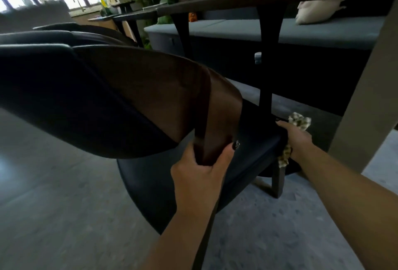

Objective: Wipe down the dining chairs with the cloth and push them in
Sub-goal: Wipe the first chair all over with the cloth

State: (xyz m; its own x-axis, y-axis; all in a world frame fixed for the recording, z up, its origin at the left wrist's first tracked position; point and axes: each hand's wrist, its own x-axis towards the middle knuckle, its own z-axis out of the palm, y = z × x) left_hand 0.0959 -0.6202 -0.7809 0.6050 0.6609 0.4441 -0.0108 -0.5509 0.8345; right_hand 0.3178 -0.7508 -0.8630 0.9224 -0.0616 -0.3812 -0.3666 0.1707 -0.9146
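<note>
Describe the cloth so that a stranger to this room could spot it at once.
Start at the dark dining chair tucked under the wooden table, then follow its seat to the far right edge. There the right hand presses a crumpled cloth against the seat. It is the only pale, dark-speckled patterned fabric nearby; the chair is plain black and brown.

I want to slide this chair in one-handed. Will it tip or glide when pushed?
The chair probably won't glide: its leg stands on what looks like textured carpet, so it may drag. The left hand grips the upright low down, which should limit tipping. The bulky backrest suggests some weight.
</note>
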